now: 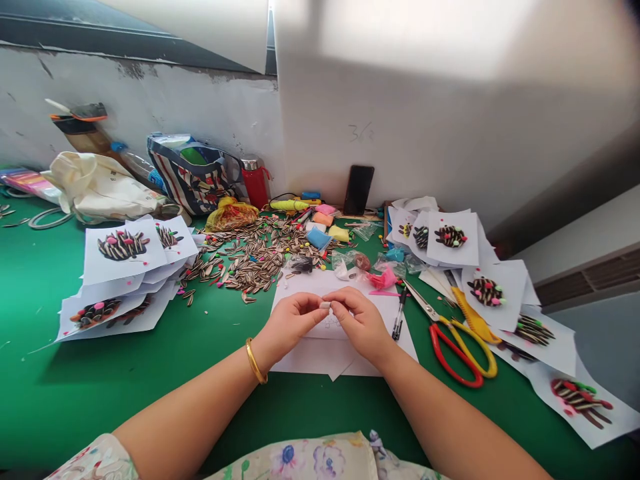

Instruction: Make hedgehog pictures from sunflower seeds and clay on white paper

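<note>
Small pale piece (325, 305) pinched between both hands, above white paper (305, 357).

Left hand (289, 321) and right hand (361, 323) closed, fingertips meeting on the piece from either side, neither hand clearly nearer. Long axis appears to run crosswise to the person; piece too small to confirm. Pen (399, 313) and scissors (457, 357) lie right of the right hand. Wall (400, 133) bears a handwritten mark, possibly "3/8". No brands legible.

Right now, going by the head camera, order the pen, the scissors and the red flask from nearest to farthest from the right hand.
1. Pen, just right of the right hand.
2. Scissors, farther right.
3. Red flask, far side of the table, left.
</note>
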{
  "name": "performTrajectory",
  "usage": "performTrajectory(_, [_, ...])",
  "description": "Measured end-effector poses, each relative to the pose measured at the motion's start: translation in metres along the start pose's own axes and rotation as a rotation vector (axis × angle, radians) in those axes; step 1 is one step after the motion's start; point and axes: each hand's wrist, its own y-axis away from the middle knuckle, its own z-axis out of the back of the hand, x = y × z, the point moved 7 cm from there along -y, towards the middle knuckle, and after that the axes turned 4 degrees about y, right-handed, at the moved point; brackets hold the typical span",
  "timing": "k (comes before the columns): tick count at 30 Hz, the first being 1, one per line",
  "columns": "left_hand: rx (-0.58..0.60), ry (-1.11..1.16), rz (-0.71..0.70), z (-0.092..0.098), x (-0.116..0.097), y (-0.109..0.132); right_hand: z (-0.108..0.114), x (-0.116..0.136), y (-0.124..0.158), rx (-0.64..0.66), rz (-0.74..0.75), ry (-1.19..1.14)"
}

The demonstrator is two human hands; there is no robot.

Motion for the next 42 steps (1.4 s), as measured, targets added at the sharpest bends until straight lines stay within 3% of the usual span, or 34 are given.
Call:
performTrajectory(11, [-0.018,-0.075,0.002,0.003,-0.004,0.000,-0.001,0.004,0.000,0.028,0.004,-0.002])
performTrajectory(23, [0.049,-0.079,-0.042,-0.002,-0.010,0.001,-0.001,-0.008,-0.001,-0.023,-0.075,-0.024])
performTrajectory(28, [-0.067,-0.106,-0.052,0.018,-0.015,-0.005,-0.001,-0.024,-0.001,-0.039,-0.202,-0.115])
performTrajectory(32, [-0.147,-0.388,-0.151,0.035,-0.024,-0.010,-0.005,-0.036,-0.001,-0.015,-0.271,-0.160])
performTrajectory(35, [-0.059,-0.732,-0.220,0.029,-0.028,-0.009,-0.007,-0.037,-0.001,0.034,-0.259,-0.042])
performTrajectory(38, [0.157,-1.045,-0.293,0.008,-0.028,0.001,-0.007,-0.036,-0.002,0.076,-0.235,0.072])
performTrajectory(42, [0.329,-1.246,-0.386,-0.009,-0.027,0.021,-0.006,-0.037,-0.003,0.121,-0.223,0.127])
